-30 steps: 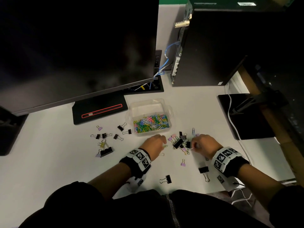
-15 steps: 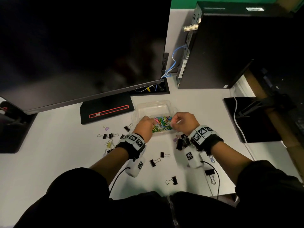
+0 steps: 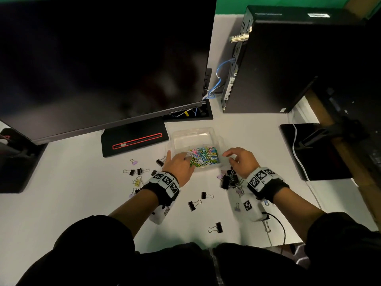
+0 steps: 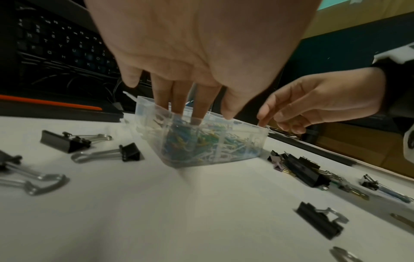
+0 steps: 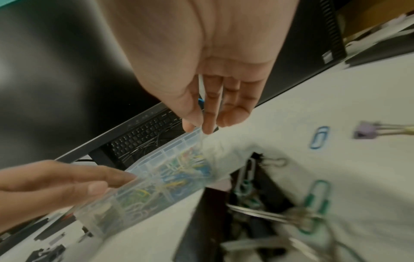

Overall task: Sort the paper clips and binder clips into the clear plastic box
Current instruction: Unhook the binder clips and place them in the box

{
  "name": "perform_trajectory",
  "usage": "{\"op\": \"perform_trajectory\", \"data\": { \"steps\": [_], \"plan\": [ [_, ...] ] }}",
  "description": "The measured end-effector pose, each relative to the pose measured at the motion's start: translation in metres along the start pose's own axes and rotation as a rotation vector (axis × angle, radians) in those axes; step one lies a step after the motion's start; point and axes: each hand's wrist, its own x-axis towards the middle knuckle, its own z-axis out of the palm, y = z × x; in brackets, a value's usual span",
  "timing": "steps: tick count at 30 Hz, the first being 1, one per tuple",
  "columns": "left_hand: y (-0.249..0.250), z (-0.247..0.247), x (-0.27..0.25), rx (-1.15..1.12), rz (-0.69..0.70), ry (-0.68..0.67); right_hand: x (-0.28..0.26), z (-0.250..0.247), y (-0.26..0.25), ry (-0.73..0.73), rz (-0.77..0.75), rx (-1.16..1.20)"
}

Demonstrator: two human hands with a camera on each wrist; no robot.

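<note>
over white desk (image 3: 82,203), left hand (image 3: 179,165) dips into box (image 3: 193,135), seemingly.

both hands palm-down: left hand (image 3: 179,166) fingers (image 4: 202,106) extended straight, right hand (image 3: 241,161) loosely curled, holding nothing.

We read single key legends on the black keyboard (image 4: 67,51) in the left wrist view, among them F, G, H, J, K, L, T, Y, U, O and P; the white label (image 3: 318,15) atop the black computer tower (image 3: 288,65) carries print too small for us to read; the wristbands (image 3: 260,179) show only black and white square marker patterns, with no words; we find no brand or number elsewhere.
</note>
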Motion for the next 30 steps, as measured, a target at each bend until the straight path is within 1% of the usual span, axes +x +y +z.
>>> {"op": "perform_trajectory", "data": {
  "steps": [3,5,8,10,13,16,17,19,22,23,25,26,30],
  "plan": [
    [0.004,0.003,-0.003,0.036,0.041,-0.052,-0.013,-0.004,0.012,0.01,0.033,-0.034],
    [0.005,0.005,-0.004,0.065,0.023,-0.056,-0.021,-0.006,0.02,0.013,0.04,-0.068],
    [0.007,0.008,-0.007,0.053,-0.056,-0.011,-0.03,-0.009,0.03,0.013,0.067,-0.102],
    [0.01,0.01,-0.011,0.013,-0.059,0.042,-0.035,-0.011,0.038,0.008,0.106,-0.136],
    [0.019,0.007,-0.015,-0.026,0.052,0.153,-0.04,-0.016,0.052,0.009,0.138,-0.186],
    [0.033,0.005,-0.016,-0.059,0.192,0.27,-0.046,-0.023,0.059,-0.077,0.187,-0.182],
    [0.039,0.004,-0.017,-0.086,0.239,0.289,-0.049,-0.024,0.06,-0.112,0.2,-0.164],
    [0.053,0.002,-0.016,-0.128,0.321,0.256,-0.054,-0.025,0.063,-0.154,0.197,-0.162],
    [0.074,0.005,-0.012,-0.207,0.429,0.131,-0.055,-0.024,0.065,-0.167,0.185,-0.179],
    [0.079,0.007,-0.01,-0.218,0.432,0.081,-0.054,-0.023,0.064,-0.174,0.179,-0.185],
    [0.087,0.015,-0.005,-0.175,0.383,-0.029,-0.055,-0.02,0.063,-0.171,0.174,-0.172],
    [0.091,0.019,-0.003,-0.152,0.357,-0.062,-0.055,-0.018,0.063,-0.161,0.173,-0.146],
    [0.1,0.031,0.005,-0.155,0.309,-0.064,-0.052,-0.013,0.066,-0.188,0.139,-0.099]
  ]
}}
